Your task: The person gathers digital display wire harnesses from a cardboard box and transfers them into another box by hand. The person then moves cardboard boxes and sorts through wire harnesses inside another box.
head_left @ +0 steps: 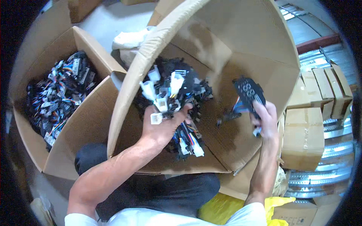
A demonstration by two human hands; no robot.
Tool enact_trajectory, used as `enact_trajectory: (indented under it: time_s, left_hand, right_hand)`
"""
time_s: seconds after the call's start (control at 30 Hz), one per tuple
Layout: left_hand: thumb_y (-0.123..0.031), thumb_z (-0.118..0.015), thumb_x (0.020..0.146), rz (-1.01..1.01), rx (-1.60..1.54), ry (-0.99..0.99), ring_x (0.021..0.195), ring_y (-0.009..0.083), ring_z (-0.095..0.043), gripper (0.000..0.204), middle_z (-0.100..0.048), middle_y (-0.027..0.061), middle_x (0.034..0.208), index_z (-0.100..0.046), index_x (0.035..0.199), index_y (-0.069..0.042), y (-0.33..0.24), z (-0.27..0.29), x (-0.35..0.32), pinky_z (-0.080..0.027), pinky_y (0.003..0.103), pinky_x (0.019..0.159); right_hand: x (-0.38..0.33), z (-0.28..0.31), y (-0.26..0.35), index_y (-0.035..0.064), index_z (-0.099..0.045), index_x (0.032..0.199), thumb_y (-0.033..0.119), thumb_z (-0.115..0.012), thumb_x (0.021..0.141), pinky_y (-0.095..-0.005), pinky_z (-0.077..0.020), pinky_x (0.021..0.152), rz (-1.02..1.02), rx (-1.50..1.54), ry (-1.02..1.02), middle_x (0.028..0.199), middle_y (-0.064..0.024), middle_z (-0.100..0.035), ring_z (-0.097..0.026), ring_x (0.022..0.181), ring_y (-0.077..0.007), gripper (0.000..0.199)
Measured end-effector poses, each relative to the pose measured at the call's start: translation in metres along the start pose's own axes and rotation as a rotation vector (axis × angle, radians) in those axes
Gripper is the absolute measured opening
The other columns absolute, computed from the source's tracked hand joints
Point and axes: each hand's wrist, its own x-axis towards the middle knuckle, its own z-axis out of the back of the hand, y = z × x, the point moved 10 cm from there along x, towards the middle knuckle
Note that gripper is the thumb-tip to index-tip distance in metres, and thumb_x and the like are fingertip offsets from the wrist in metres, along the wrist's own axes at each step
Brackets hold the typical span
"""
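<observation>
In front of me a large cardboard box is tilted with its mouth toward me, and both my hands are inside it. My left hand is closed around a bunch of wire harnesses with white plastic connectors, whose coloured wires hang below the fingers. Behind that hand is a heap of black parts, partly hidden by the bunch. On the right, my right hand grips a flat black plastic module with round marks on its face. Coloured wires trail from the module. The right hand is slightly blurred.
To the left stands an open carton filled with black modules and wires. Closed cartons are stacked at the right beside corrugated metal. A yellow plastic bag lies by my legs, and a white bag sits behind the boxes.
</observation>
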Motion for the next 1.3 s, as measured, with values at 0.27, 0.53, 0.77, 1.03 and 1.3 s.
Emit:
enact_trajectory:
  time_s: [0.27, 0.53, 0.77, 1.03, 1.3]
  left_hand:
    - [-0.008, -0.07, 0.088, 0.167, -0.303, 0.53, 0.1, 0.0178, -0.067, 0.033, -0.07, 0.0088, 0.11, -0.062, 0.119, -0.001, -0.027, -0.047, -0.045, -0.053, 0.034, 0.093]
    - [0.006, -0.07, 0.08, -0.039, -0.197, 0.549, 0.09, 0.0141, -0.066, 0.031, -0.07, 0.0051, 0.096, -0.064, 0.109, -0.003, -0.071, -0.057, -0.078, -0.054, 0.032, 0.084]
    - [0.012, -0.069, 0.08, -0.346, 0.048, 0.339, 0.094, 0.0162, -0.067, 0.043, -0.068, 0.0072, 0.099, -0.056, 0.118, -0.003, -0.165, -0.026, -0.132, -0.055, 0.032, 0.085]
    - [-0.005, -0.067, 0.088, -0.534, 0.425, -0.313, 0.096, 0.0225, -0.067, 0.024, -0.069, 0.0151, 0.107, -0.064, 0.109, 0.006, -0.346, 0.165, -0.121, -0.055, 0.038, 0.085]
    - [-0.011, -0.081, 0.075, -0.371, 1.51, -0.443, 0.097, 0.0194, -0.064, 0.049, -0.071, 0.0101, 0.106, -0.06, 0.119, -0.002, -0.381, 0.305, 0.011, -0.05, 0.035, 0.09]
  right_hand:
    - [-0.041, -0.115, 0.079, -0.0013, -0.071, 0.1, 0.004, -0.061, 0.093, -0.0262, -0.0515, 0.065, 0.407, 0.15, 0.331, 0.082, -0.004, -0.07, -0.066, 0.073, -0.0122, 0.012]
    - [-0.094, -0.102, 0.115, -0.0025, -0.068, 0.1, 0.017, -0.067, 0.09, -0.0314, -0.0522, 0.066, 0.507, -0.09, 0.082, 0.082, -0.0084, -0.07, -0.066, 0.072, -0.0156, 0.022]
    - [-0.129, -0.093, 0.183, -0.0048, -0.063, 0.112, 0.062, -0.061, 0.089, -0.0337, -0.0495, 0.078, 0.911, -0.087, -0.226, 0.1, -0.0103, -0.066, -0.061, 0.086, -0.0183, 0.07]
    - [-0.066, -0.121, 0.115, -0.0007, -0.065, 0.107, 0.01, -0.059, 0.098, -0.0219, -0.0461, 0.066, 0.441, 0.205, 0.054, 0.094, -0.004, -0.065, -0.056, 0.073, -0.0079, 0.015]
    - [-0.046, -0.181, 0.032, -0.0023, -0.065, 0.104, 0.013, -0.066, 0.093, -0.027, -0.0497, 0.075, 0.278, -0.127, 0.384, 0.085, -0.0043, -0.066, -0.06, 0.081, -0.0099, 0.019]
